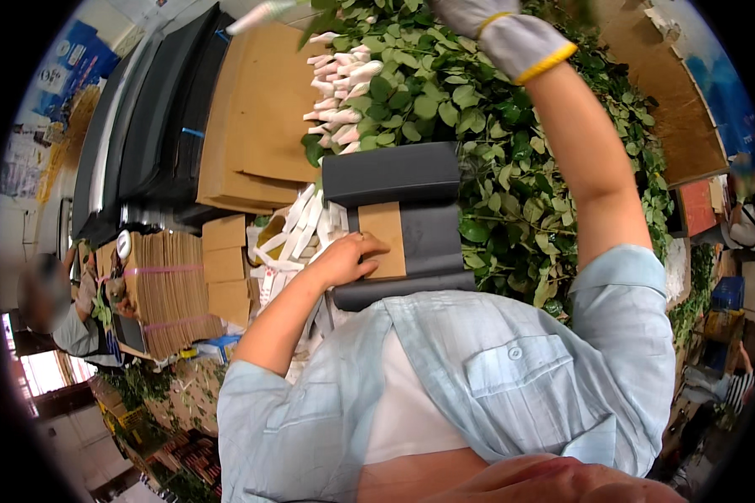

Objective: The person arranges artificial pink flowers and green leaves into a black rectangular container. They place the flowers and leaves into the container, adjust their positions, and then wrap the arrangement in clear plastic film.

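Workroom (67, 440): crowded.
Left hand (346, 259): bare, open, flat on brown cardboard (385, 223).
Cardboard: rectangular, atop folded matte-black sheet (433, 241).
Rose stems (512, 197): glossy oval leaves (428, 106), white-sleeved buds (364, 72).
Right hand (471, 13): grey-gloved, yellow-cuffed, over leaves; grip cropped, cannot tell.

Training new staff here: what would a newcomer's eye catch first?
Probably the green leaves, upper centre to right, with pale wrapped tips along their left edge. Next, the grey-gloved right hand at the top, and centrally the left hand on brown card over black sheeting.

White wall (69, 438), bright window (49, 375), lower left
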{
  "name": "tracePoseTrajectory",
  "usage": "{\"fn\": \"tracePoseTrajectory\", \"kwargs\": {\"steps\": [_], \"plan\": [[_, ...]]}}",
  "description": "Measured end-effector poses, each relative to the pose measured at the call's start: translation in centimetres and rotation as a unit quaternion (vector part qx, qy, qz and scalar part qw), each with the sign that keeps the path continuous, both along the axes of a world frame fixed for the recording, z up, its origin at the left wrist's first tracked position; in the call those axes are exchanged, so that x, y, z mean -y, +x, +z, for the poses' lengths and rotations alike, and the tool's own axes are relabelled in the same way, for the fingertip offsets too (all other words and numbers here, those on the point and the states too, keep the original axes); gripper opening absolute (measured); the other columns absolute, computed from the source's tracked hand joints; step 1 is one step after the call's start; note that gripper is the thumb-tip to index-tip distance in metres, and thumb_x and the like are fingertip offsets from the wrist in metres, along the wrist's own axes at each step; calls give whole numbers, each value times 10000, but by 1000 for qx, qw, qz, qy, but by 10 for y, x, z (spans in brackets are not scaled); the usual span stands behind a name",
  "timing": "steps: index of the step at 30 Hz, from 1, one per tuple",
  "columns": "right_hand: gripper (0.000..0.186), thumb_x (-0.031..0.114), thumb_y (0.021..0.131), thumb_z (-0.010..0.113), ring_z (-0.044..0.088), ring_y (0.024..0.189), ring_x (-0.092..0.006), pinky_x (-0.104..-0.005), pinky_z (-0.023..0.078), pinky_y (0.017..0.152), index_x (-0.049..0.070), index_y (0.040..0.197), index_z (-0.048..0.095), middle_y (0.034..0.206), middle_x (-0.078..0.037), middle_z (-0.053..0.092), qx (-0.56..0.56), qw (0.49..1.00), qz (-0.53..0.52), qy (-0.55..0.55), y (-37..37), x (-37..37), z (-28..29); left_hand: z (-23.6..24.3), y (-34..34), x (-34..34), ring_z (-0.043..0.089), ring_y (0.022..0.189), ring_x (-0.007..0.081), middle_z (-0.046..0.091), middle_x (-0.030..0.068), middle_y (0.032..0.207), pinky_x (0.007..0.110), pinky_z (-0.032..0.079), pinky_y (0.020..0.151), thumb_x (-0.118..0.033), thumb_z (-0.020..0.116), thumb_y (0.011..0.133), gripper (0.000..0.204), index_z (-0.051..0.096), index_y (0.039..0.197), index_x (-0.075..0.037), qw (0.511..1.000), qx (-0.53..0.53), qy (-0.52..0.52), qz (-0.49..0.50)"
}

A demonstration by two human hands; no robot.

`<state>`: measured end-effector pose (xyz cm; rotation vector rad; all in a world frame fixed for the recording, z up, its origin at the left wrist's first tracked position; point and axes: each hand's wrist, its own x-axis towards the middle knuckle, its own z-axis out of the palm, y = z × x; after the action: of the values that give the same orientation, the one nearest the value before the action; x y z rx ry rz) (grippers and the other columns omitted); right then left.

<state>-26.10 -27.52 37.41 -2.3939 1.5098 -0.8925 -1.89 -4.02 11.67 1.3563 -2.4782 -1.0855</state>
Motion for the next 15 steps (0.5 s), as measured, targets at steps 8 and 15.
{"fn": "tracePoseTrajectory", "kwargs": {"steps": [8, 15], "plan": [[371, 401, 986, 392, 620, 1046, -289, -428, 465, 968, 189, 1145, 652, 1139, -90, 659, -300, 893, 88, 323, -75, -72, -197, 6, -9, -6, 576, 1059, 355, 624, 171, 1191, 425, 458, 941, -190, 700, 784, 774, 352, 1473, -128, 994, -69, 47, 65], [312, 161, 971, 428, 640, 997, -234, -330, 526, 865, 105, 1233, 589, 1160, -152, 651, -327, 907, 31, 265, -29, -13, -136, -1, -4, -11, 555, 1120, 289, 613, 100, 1205, 365, 460, 963, -185, 701, 793, 476, 608, 1252, -97, 998, -56, -11, 22]]}}
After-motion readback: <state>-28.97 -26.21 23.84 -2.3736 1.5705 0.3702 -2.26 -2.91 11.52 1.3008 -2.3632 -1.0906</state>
